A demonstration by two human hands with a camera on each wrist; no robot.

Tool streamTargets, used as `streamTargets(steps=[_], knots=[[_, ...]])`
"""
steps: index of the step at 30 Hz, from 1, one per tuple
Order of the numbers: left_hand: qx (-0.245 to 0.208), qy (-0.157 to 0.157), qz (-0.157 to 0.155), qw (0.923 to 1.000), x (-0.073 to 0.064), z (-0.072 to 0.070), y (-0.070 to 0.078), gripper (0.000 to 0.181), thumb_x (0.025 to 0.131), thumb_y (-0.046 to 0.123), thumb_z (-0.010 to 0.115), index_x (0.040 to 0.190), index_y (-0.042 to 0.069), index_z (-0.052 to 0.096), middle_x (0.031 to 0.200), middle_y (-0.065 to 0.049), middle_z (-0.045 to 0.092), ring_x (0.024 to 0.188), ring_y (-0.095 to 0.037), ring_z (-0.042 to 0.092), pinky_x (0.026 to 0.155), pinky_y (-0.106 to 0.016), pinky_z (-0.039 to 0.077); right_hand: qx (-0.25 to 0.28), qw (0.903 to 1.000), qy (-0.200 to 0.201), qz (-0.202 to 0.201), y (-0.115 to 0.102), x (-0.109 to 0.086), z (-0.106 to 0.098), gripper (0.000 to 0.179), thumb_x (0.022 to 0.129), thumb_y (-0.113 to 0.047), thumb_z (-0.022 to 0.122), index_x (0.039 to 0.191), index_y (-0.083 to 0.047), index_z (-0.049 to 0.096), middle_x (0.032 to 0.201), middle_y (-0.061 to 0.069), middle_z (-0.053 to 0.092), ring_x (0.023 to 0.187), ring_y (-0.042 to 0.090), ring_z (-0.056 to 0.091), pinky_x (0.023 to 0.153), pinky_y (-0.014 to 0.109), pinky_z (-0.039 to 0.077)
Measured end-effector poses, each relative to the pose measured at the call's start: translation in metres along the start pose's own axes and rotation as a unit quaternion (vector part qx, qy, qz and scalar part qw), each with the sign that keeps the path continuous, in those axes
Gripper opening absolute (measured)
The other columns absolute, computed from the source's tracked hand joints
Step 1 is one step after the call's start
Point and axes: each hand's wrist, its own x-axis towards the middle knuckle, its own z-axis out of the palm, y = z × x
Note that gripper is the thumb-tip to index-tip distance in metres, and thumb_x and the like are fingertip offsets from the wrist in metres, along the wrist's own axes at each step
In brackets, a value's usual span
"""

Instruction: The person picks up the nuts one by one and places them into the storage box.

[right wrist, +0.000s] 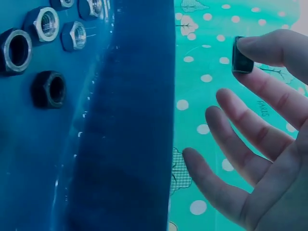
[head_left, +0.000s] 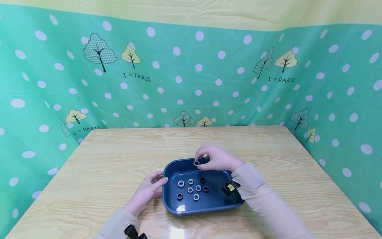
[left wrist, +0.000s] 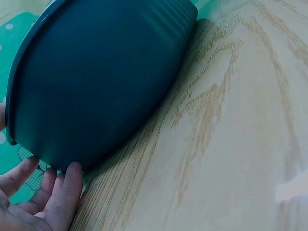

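A blue plastic tray sits on the table with several hex nuts in it, some silver, some dark. At its left end my left hand holds the wall, thumb over the rim and fingertips against the outer side. Over the tray's far edge, my right hand pinches a hex nut between thumb and index finger; the other fingers are spread. A dark nut and a silver nut lie on the tray floor. My right forearm covers the tray's right end.
The wood-grain table extends around the tray on all sides. A green dotted curtain with printed trees hangs behind and at both sides of the table.
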Motion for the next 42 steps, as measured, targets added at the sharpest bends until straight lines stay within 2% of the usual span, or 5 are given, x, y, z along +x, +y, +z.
streamTargets(steps=[7, 11, 19, 30, 42], knots=[[-0.003, 0.002, 0.0, 1.0, 0.0, 0.001, 0.0, 0.048, 0.092, 0.018, 0.058, 0.13, -0.007, 0.044, 0.126, -0.024, 0.052, 0.096, -0.016, 0.062, 0.082, -0.041, 0.058, -0.028, 0.9973, -0.051, 0.044, 0.002, -0.001, 0.004, 0.013, 0.081, -0.014, 0.07, 0.094, -0.014, 0.069, 0.102, -0.001, 0.064, 0.098, 0.017, 0.057, 0.085, 0.031, 0.052], [-0.002, 0.001, 0.0, 1.0, 0.0, 0.0, 0.0, 0.048, 0.092, 0.018, 0.058, 0.13, -0.007, 0.044, 0.126, -0.024, 0.053, 0.095, -0.016, 0.062, 0.082, -0.041, 0.058, -0.047, 0.9916, -0.083, 0.088, 0.001, -0.001, 0.008, 0.013, 0.079, -0.012, 0.072, 0.092, -0.013, 0.07, 0.101, 0.0, 0.065, 0.096, 0.019, 0.059, 0.083, 0.032, 0.053], [-0.002, -0.005, 0.0, 1.0, -0.001, -0.001, 0.001, 0.048, 0.093, 0.019, 0.058, 0.131, -0.007, 0.043, 0.126, -0.024, 0.052, 0.094, -0.015, 0.062, 0.082, -0.04, 0.058, -0.081, 0.9826, -0.109, 0.127, 0.001, -0.001, 0.012, 0.012, 0.077, -0.009, 0.074, 0.088, -0.013, 0.07, 0.098, 0.0, 0.064, 0.09, 0.017, 0.058, 0.077, 0.031, 0.052], [0.001, -0.003, 0.002, 1.0, -0.002, 0.0, 0.001, 0.048, 0.093, 0.018, 0.057, 0.131, -0.007, 0.043, 0.127, -0.024, 0.051, 0.094, -0.015, 0.062, 0.082, -0.04, 0.058, -0.139, 0.9589, -0.136, 0.207, -0.002, -0.007, 0.017, 0.01, 0.075, -0.007, 0.074, 0.074, -0.013, 0.066, 0.071, -0.005, 0.056, 0.06, 0.012, 0.046, 0.051, 0.023, 0.035], [0.003, 0.005, -0.001, 1.0, -0.002, 0.001, 0.001, 0.048, 0.093, 0.018, 0.057, 0.131, -0.007, 0.044, 0.128, -0.025, 0.051, 0.095, -0.016, 0.062, 0.083, -0.04, 0.057, -0.198, 0.9475, -0.132, 0.214, 0.003, -0.009, 0.027, 0.017, 0.075, -0.007, 0.074, 0.066, -0.014, 0.062, 0.063, -0.005, 0.053, 0.058, 0.01, 0.046, 0.05, 0.022, 0.034]])
